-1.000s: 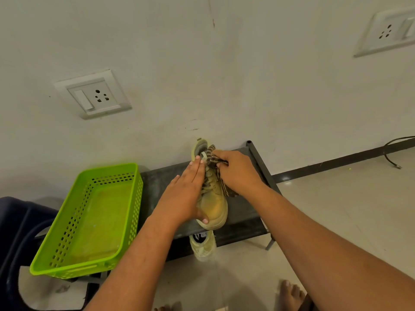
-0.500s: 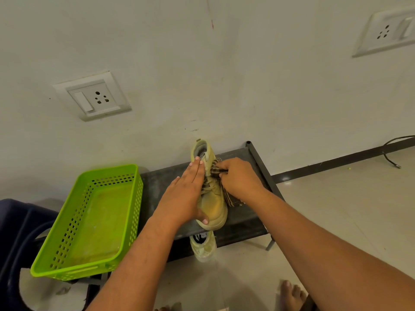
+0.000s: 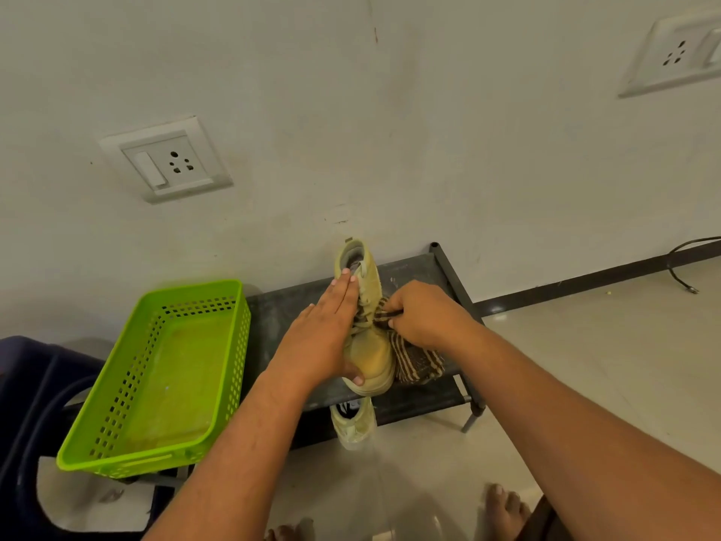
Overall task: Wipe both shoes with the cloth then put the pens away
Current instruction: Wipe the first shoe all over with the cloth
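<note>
The shoe [image 3: 370,357] lies on the top shelf of a dark rack [image 3: 413,271] against the wall, heel towards the wall and toe at the shelf's front edge.

Head view: the left hand [image 3: 327,337] lies flat along the shoe's left side, fingers straight and together and reaching up to the collar, with the thumb tip showing at the toe. The right hand [image 3: 425,318] is curled tightly around a striped cloth [image 3: 417,361], pressing it into the laces on the shoe's right side; the loose end of the cloth hangs down beside the toe. A second shoe [image 3: 355,423] pokes out from the lower level, directly beneath. A green basket [image 3: 175,376] sits just left of the rack. No pens are visible.

The wipe looks mid-stroke on the first shoe. Since the toe sits at the edge, a hard downward stroke could push the shoe off the shelf if the flat left hand slips. The bunched cloth could also snag the laces and drag the shoe sideways.
</note>
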